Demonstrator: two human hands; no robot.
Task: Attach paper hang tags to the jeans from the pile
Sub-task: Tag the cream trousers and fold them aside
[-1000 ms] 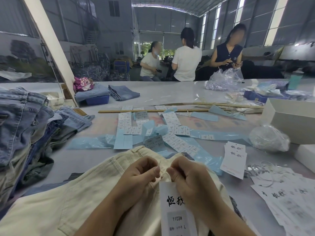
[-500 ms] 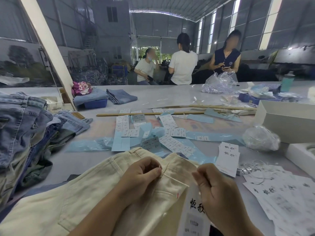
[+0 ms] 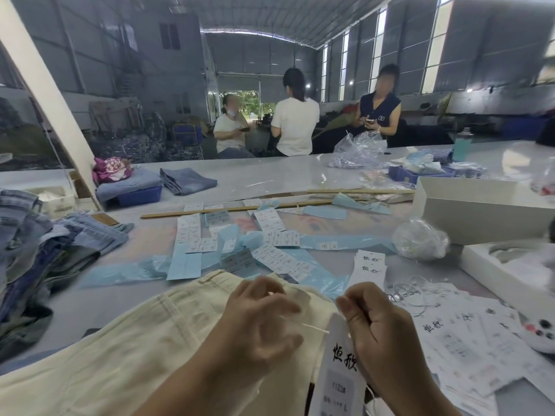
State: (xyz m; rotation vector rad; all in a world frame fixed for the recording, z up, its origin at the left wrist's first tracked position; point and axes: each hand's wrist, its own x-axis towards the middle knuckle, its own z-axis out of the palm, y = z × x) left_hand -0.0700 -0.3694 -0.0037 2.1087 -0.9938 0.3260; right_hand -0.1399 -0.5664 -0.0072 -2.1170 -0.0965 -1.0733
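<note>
Cream jeans (image 3: 126, 349) lie across the near edge of the table, waistband toward the middle. My left hand (image 3: 261, 322) rests on them near the waistband, blurred by motion, its fingers closing on a thin white string (image 3: 312, 328). That string runs right to a white paper hang tag (image 3: 342, 373) with black characters. My right hand (image 3: 381, 334) is curled and pinches the tag's top edge, so the tag hangs down in front of my wrist.
A pile of blue jeans (image 3: 33, 250) fills the left. Blue backing strips and sticker sheets (image 3: 270, 247) litter the middle. Spare hang tags (image 3: 369, 267), loose strings (image 3: 411, 292), a plastic bag (image 3: 420, 240) and white boxes (image 3: 480, 214) sit right. Three people stand beyond the table.
My right hand has come back up and left with the tag, and the string now stretches between both hands. My left hand's fingers have loosened from their tight pinch at the waistband.
</note>
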